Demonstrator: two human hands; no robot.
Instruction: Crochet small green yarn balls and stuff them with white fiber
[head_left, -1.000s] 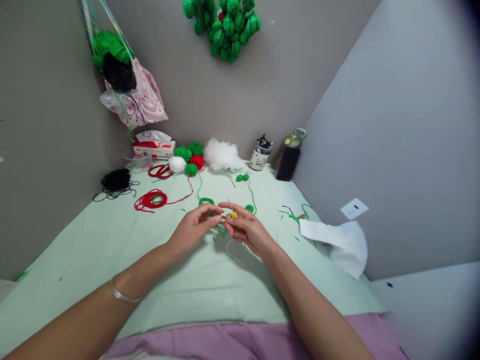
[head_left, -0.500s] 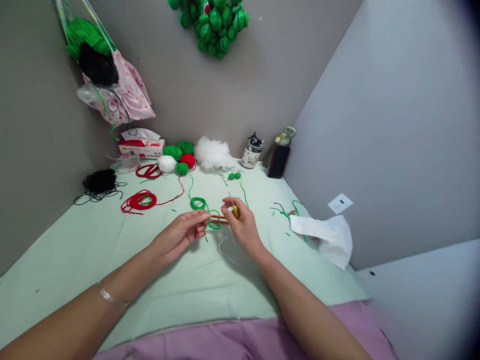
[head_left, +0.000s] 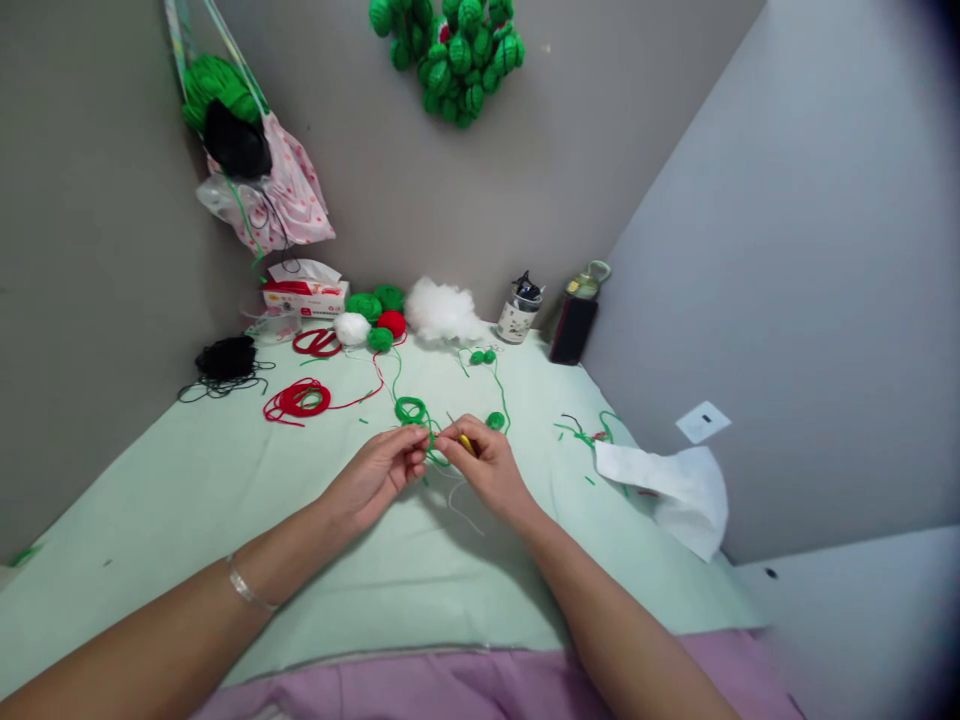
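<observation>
My right hand is closed round a crochet hook with a yellow handle, its thin metal tip pointing up and left. Thumb and forefinger of that hand meet the fingertips of my left hand, which pinches yarn. The small piece between the fingertips is mostly hidden. Green strands loop down beneath the fingers, and a thin white thread trails onto the cloth. Just beyond the hands lie a coil of green yarn and a small green crocheted ball.
Behind are a red yarn coil, red-handled scissors, black yarn, several yarn balls, white stuffing, a tissue box, a jar and a phone. White tissue and yarn scraps lie right.
My hands have come together, and the red strand stretched between them no longer shows. A green ball behind my right hand has come into sight. The whole view has shifted slightly.
</observation>
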